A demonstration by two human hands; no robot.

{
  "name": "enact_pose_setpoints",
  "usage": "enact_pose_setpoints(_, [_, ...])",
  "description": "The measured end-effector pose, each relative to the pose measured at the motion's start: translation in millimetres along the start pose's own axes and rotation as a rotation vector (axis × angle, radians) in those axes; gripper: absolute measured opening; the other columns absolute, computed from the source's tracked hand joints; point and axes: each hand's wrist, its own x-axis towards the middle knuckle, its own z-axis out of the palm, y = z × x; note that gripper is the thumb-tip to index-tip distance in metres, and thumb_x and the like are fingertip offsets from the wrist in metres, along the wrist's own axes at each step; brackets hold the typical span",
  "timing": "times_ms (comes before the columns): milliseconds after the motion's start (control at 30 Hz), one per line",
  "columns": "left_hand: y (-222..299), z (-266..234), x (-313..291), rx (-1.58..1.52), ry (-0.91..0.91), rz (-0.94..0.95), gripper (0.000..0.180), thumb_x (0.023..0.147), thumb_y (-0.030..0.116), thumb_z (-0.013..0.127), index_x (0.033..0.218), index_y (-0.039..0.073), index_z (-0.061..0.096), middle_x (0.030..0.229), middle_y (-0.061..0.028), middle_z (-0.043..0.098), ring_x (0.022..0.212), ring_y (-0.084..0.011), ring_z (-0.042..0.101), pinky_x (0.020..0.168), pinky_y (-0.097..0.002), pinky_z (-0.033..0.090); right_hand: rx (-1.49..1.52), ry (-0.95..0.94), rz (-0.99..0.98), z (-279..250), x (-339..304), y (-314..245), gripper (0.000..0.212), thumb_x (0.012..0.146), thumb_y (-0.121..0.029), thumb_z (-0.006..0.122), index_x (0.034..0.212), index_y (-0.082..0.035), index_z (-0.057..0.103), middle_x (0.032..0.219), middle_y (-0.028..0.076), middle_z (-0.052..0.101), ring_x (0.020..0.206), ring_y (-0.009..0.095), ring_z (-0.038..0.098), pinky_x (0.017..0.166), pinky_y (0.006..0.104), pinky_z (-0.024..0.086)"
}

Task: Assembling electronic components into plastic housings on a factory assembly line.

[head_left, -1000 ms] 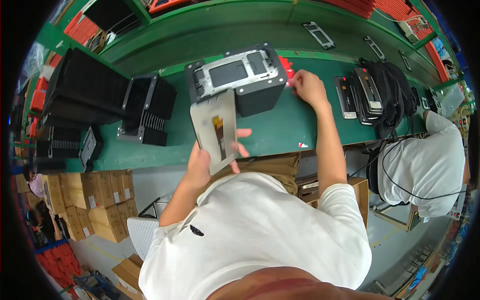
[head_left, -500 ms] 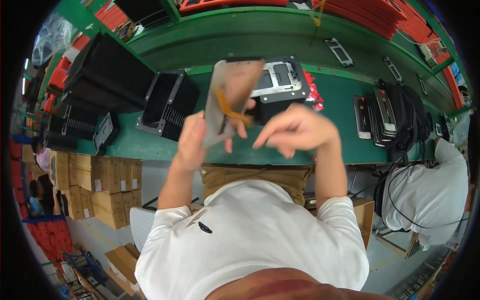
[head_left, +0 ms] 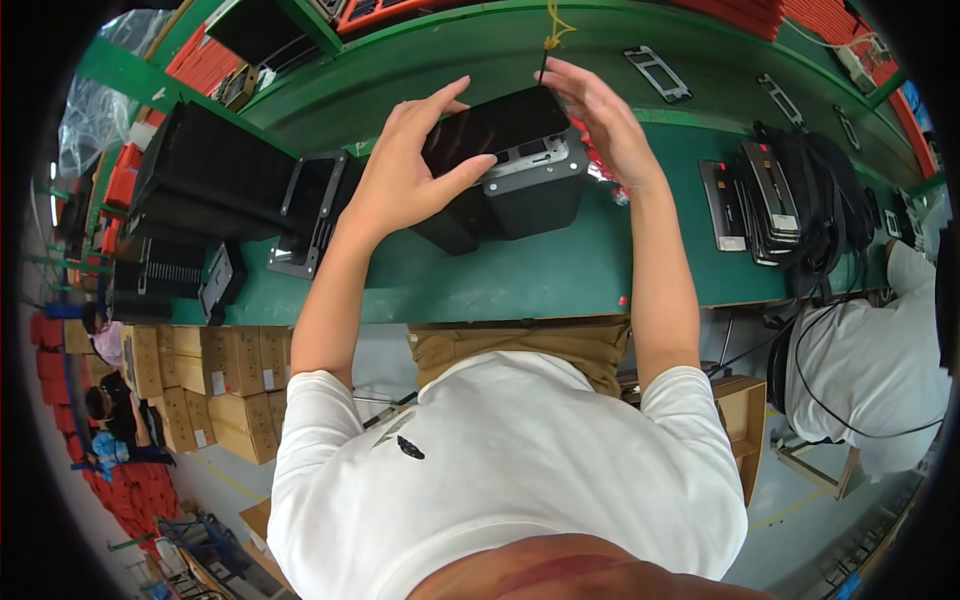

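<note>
Panel [head_left: 495, 128] | dark, flat, lying atop the black fixture [head_left: 520, 190] on the green bench [head_left: 560, 270] | my left hand [head_left: 410, 165] at its 8 o'clock, thumb and fingers pinching its near edge | my right hand [head_left: 600, 115] at its 3 o'clock, fingers curled on its right end

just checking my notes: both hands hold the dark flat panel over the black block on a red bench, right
Not quite. The head view shows the bench is green, not red. The rest stands: the left hand and the right hand both hold the dark flat panel over the black block.
</note>
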Motion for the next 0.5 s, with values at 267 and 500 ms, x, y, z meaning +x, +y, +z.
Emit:
enact_pose_setpoints(267, [10.3,5.7,14.0,0.037,-0.048,0.002,0.083,0.080,0.027,0.083,0.154,0.013,0.047,0.128,-0.0113,0.066,0.121,-0.0293,0.057,0.106,-0.0398,0.045,0.035,-0.106,0.184,-5.1,-8.2,-1.3,0.064,0.100,-0.028,0.051,0.159,-0.005,0.036,0.158,0.012,0.044,0.148,0.023,0.038,0.121,0.0348,0.029])
enact_pose_setpoints(500, [9.5,0.9,6.0,0.020,-0.033,0.017,0.089,0.074,0.025,0.087,0.153,0.012,0.047,0.126,-0.0106,0.068,0.117,-0.0282,0.059,0.103,-0.0394,0.047,-0.020,-0.137,0.200,6.6,-16.4,-11.0,0.072,0.093,-0.016,0.055,0.161,-0.007,0.032,0.163,0.012,0.036,0.149,0.022,0.036,0.121,0.0344,0.028])
